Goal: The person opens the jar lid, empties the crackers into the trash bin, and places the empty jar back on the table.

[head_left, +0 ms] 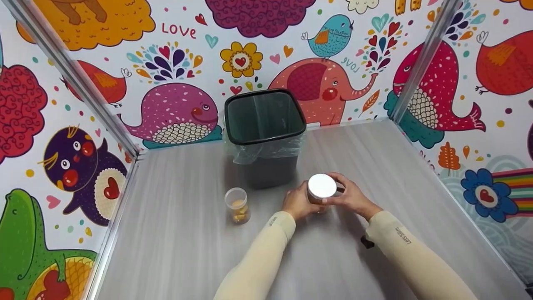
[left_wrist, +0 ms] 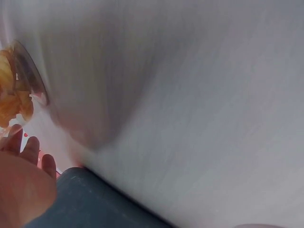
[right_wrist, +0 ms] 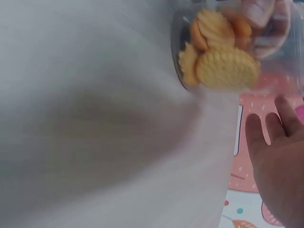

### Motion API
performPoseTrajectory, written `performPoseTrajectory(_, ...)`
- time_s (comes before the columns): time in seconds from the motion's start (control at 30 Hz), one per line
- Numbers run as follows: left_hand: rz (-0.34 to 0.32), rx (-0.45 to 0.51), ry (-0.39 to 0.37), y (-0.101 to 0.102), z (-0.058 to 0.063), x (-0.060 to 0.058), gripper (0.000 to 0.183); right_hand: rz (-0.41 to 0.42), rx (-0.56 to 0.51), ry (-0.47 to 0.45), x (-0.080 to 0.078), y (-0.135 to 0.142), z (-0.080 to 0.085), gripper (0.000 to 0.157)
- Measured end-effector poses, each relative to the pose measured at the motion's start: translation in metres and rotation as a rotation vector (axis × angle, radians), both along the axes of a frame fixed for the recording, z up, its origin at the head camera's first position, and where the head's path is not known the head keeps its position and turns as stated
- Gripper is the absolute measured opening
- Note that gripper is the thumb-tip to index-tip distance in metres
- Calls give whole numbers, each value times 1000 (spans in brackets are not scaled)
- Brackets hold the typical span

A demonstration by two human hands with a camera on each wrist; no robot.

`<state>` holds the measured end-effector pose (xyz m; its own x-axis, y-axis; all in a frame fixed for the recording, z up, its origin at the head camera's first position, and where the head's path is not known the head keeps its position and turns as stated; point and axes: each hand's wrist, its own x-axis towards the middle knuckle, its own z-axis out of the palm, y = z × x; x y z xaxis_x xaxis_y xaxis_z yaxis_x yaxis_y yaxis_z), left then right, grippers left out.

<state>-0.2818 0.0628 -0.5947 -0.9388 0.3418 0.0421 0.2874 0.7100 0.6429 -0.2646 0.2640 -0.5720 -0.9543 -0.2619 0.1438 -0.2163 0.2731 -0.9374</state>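
Observation:
In front of me both hands are at a clear plastic jar (right_wrist: 275, 76) of cookies with a white lid (head_left: 322, 186). My left hand (head_left: 300, 201) grips the jar's side from the left. My right hand (head_left: 352, 196) holds the lid's edge, thumb at the near side and fingers at the far side. Ridged and swirled cookies (right_wrist: 228, 69) lie at the bottom of this jar in the right wrist view. A second clear jar (head_left: 235, 194), lidless and upright, stands left of my left hand with yellowish pieces (head_left: 240, 214) inside.
A dark trash bin (head_left: 268, 171) with a black rim and a clear liner (head_left: 250, 153) stands just beyond the hands. The grey tabletop (head_left: 179, 233) meets cartoon-printed walls (head_left: 266, 54) at the back and sides. Metal strips (head_left: 420, 66) run along the corners.

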Motion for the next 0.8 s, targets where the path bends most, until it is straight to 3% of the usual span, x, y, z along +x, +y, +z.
performPoseTrajectory(0.23, -3, 8, -3, 0, -1, -1, 91, 6, 23, 2, 3, -1, 7, 91)
performPoseTrajectory(0.5, 7, 6, -19, 0, 0, -1, 92, 16, 40, -24, 16, -11, 35, 83)
performPoseTrajectory(0.8, 10, -6, -33, -1, 0, 0, 92, -1, 37, -29, 18, -13, 34, 89)
